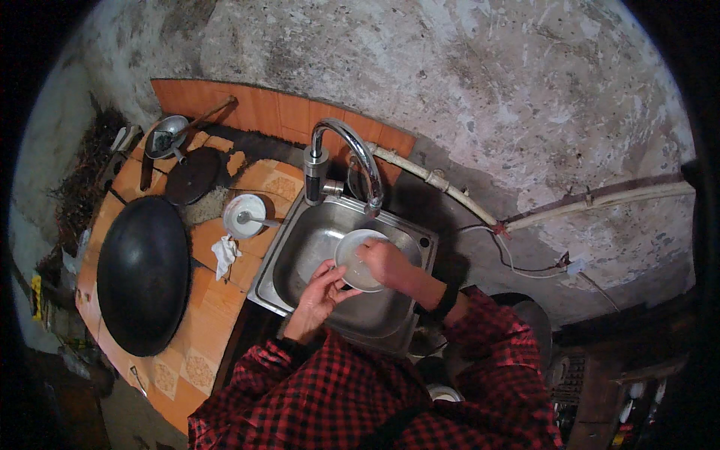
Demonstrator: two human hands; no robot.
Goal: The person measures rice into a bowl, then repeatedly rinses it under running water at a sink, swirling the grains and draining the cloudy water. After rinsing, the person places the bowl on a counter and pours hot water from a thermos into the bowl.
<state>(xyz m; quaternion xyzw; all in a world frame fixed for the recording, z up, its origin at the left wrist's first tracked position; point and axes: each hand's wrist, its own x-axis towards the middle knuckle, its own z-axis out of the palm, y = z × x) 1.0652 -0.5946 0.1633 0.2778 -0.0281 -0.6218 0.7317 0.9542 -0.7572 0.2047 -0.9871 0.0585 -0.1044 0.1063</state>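
Observation:
Over the stainless steel sink (pixel 301 236), my left hand (pixel 322 292) grips a white bowl (pixel 355 275) by its near left side. Cloudy, pale contents show inside the bowl. My right hand (pixel 382 261) reaches in over the far right rim, its fingers curled down into the bowl. The fingertips are partly hidden, so whether they hold anything is unclear. A curved chrome faucet (pixel 343 126) arches above the sink, its spout just beyond the bowl. I see no stream of water from it.
Left of the sink, a tiled counter (pixel 219 306) bears a dark overturned wok (pixel 143 275), a white bowl with a spoon (pixel 244 216) and a crumpled white tissue (pixel 226 254). A metal ladle (pixel 166 138) lies at the back left. A pipe (pixel 444 185) runs along the wall.

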